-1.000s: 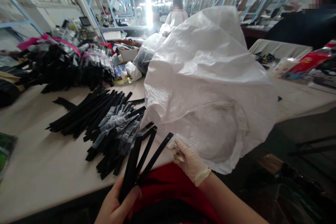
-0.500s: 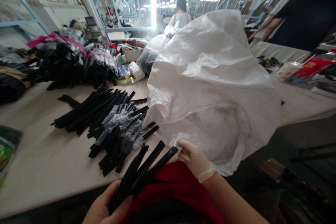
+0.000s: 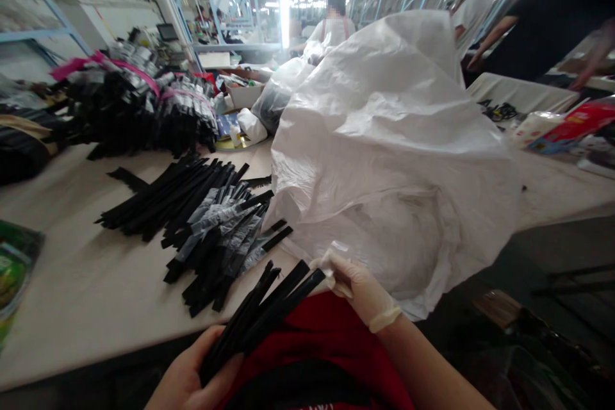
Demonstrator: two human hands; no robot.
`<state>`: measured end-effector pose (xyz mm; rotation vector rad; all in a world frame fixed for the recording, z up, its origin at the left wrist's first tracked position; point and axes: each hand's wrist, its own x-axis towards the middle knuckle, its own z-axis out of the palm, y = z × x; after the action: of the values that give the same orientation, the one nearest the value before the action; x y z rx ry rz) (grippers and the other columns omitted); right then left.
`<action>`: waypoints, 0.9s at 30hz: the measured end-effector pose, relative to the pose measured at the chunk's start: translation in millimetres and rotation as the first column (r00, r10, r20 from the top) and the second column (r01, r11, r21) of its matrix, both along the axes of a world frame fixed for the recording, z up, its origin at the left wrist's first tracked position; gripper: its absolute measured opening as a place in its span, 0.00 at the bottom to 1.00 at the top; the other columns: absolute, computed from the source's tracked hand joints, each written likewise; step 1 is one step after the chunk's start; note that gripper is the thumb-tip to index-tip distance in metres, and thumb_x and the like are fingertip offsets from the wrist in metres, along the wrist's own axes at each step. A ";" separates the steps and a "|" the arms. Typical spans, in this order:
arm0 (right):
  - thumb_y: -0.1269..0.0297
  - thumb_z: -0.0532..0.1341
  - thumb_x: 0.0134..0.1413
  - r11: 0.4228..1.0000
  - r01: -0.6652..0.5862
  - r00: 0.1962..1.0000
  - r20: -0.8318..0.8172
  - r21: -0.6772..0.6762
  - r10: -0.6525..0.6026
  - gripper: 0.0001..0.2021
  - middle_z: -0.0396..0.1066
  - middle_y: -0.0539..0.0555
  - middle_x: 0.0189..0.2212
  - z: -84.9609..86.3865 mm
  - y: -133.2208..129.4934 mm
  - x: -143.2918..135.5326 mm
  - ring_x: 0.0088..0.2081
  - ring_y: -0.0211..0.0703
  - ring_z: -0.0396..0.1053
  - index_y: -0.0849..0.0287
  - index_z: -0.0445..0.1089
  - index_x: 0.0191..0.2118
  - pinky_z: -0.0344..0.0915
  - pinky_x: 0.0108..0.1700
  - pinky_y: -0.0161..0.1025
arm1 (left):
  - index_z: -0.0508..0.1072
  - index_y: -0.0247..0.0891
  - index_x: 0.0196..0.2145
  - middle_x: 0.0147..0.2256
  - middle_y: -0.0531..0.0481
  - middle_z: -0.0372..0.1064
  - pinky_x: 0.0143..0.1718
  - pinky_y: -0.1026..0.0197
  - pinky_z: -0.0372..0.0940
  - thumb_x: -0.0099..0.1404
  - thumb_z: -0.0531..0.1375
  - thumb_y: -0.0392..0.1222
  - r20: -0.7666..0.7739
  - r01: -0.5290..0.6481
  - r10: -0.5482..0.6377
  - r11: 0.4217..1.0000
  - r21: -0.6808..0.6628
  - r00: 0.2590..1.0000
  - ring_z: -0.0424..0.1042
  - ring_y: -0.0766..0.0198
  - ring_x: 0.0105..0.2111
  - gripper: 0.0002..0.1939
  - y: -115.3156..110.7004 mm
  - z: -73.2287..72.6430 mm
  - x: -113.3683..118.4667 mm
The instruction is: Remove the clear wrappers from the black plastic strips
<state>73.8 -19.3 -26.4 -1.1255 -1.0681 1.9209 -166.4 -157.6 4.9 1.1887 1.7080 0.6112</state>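
Observation:
My left hand (image 3: pixel 204 368), bare, is closed around a small bunch of black strips (image 3: pixel 259 320) at the table's front edge. The strips slant up to the right, their far ends fanned apart. My right hand (image 3: pixel 360 288) wears a pale thin glove. Its fingers are pinched together just beyond the strip tips, with something whitish and filmy at the fingertips that I cannot make out. Beyond my left hand lie bundles of black strips (image 3: pixel 206 288) wrapped in clear film, and a loose pile of black strips (image 3: pixel 158 202) beside them.
A big white plastic sheet or sack (image 3: pixel 384 128) covers the table's middle. Large tied stacks of black strips (image 3: pixel 125 109) stand at the back left. A green packet (image 3: pixel 16 269) lies at the left edge. Several people work beyond the table, one in black (image 3: pixel 552 19) at the right.
Both hands keep their grip and have barely moved; the strip ends have spread slightly and tilted right. The view has shifted a little. At the right, the person in black has leaned and another person shows more.

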 end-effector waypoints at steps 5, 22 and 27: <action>0.52 0.56 0.48 0.997 -0.072 0.997 -0.007 0.023 0.072 0.17 0.57 0.47 0.15 14.7 -0.9 3.7 0.17 0.31 0.48 0.62 0.71 0.27 0.40 0.20 0.35 | 0.72 0.39 0.36 0.29 0.54 0.75 0.33 0.67 0.67 0.55 0.57 0.50 -0.093 -0.078 0.084 0.995 0.070 0.992 0.74 0.58 0.32 0.15 -0.1 9.0 7.6; 0.47 0.56 0.50 0.988 -0.137 0.989 0.054 -0.076 0.141 0.23 0.54 0.44 0.07 -20.4 4.7 10.4 0.11 0.27 0.44 0.60 0.64 0.16 0.35 0.16 0.34 | 0.74 0.41 0.34 0.28 0.54 0.75 0.32 0.67 0.67 0.53 0.59 0.49 -0.031 -0.078 0.080 0.994 0.080 0.996 0.73 0.58 0.30 0.13 -1.4 8.5 2.2; 0.45 0.59 0.45 0.986 -0.153 0.985 0.074 -0.071 0.158 0.23 0.50 0.43 0.07 -18.1 3.3 9.1 0.12 0.27 0.43 0.60 0.62 0.15 0.33 0.17 0.34 | 0.74 0.42 0.32 0.26 0.55 0.74 0.29 0.67 0.67 0.52 0.60 0.49 -0.024 -0.060 0.062 0.995 0.077 0.998 0.73 0.59 0.27 0.11 -1.4 10.6 0.4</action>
<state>83.0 -16.0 -44.5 -1.1936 -1.1741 2.0609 -165.9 -159.0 15.5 1.2064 1.7617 0.7062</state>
